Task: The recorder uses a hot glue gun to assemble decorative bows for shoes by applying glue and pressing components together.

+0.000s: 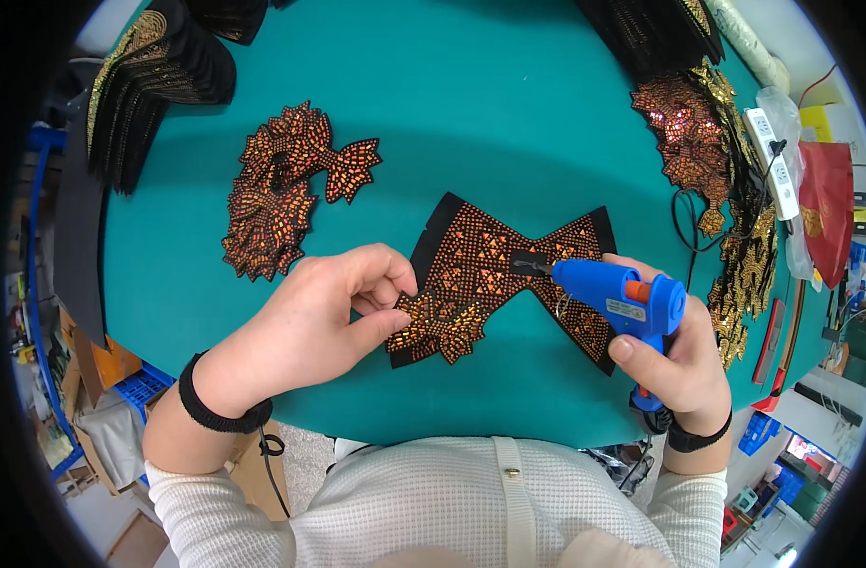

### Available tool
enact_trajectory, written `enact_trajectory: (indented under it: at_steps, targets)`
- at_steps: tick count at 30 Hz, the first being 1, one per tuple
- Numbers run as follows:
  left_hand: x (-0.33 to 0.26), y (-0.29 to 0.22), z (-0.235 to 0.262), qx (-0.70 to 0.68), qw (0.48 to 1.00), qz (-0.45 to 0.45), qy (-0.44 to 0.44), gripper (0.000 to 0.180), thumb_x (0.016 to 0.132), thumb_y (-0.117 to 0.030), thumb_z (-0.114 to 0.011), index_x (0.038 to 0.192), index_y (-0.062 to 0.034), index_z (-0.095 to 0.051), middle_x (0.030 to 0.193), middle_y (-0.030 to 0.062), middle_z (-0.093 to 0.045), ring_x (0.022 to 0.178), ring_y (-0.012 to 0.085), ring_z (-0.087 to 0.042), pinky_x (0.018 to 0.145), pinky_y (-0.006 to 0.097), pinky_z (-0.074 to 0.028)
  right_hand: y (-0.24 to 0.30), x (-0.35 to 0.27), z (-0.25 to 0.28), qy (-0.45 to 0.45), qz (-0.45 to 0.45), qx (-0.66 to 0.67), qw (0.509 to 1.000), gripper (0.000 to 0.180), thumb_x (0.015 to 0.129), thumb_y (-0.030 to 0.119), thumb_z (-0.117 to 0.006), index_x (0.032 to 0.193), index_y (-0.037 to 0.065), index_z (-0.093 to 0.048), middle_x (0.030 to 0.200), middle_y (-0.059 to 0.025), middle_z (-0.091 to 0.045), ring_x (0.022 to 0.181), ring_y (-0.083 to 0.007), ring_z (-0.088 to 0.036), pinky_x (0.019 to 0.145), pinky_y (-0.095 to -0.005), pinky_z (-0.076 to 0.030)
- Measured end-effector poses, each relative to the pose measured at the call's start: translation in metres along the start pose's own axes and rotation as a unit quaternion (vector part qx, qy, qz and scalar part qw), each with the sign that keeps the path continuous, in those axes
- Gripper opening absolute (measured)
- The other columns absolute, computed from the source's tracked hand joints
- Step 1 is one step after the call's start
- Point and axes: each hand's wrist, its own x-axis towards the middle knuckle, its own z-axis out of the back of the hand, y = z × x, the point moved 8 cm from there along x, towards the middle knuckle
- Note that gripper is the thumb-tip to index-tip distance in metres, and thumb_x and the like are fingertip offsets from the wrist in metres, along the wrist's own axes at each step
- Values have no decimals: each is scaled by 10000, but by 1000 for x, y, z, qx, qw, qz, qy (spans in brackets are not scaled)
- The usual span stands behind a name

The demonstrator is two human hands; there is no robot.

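In my right hand (674, 355) is a blue hot glue gun (608, 293), its dark nozzle pointing left. The nozzle tip lies over the narrow middle of a black bow-shaped fabric piece (471, 246) dotted with orange studs. My left hand (348, 293) is closed, thumb and fingers pinching a small jagged-edged studded appliqué (442, 324). That appliqué overlaps the lower left part of the bow-shaped piece. Whether the nozzle touches the fabric I cannot tell.
Several similar jagged appliqués (277, 189) lie in a curved pile on the green table (424, 114). Stacked black studded pieces (163, 95) stand at the far left. Gold and copper trimmings (684, 142), a white power strip (774, 166) and a black cable (684, 222) are at right.
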Motion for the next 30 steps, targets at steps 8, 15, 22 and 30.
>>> enact_trajectory:
  at_steps: [8,15,22,30]
  targets:
    - [0,-11,-3,8,998,59,35,159,767,14,-637,882,-33,-539,700,-30,-553,649,37,-519,582,195,-429,20,7,-5,55,-27,-47,997,474,740,153,-666,1146,-29,-505,694,-56,-602,596,-101,-534,549,-225,-414]
    - [26,-21,-31,-114,983,95,111,134,800,12,-607,900,-19,-523,757,-10,-581,685,26,-525,618,172,-430,-39,0,39,-50,62,401,913,470,891,374,-410,1022,-55,-549,628,-148,-598,543,-177,-538,732,-339,-446]
    - [62,-25,-42,-24,996,67,50,134,803,-19,-613,896,-3,-518,731,-1,-570,655,30,-522,581,180,-432,-76,11,26,-47,18,543,838,456,912,354,-379,1024,-53,-550,665,-162,-606,538,-187,-528,774,-372,-430]
    - [71,-31,-38,100,994,18,-29,150,766,-46,-668,833,1,-542,668,22,-567,580,52,-548,503,191,-445,-79,11,29,-21,29,473,881,503,912,366,-397,1006,-108,-535,695,-178,-619,555,-176,-540,801,-327,-450]
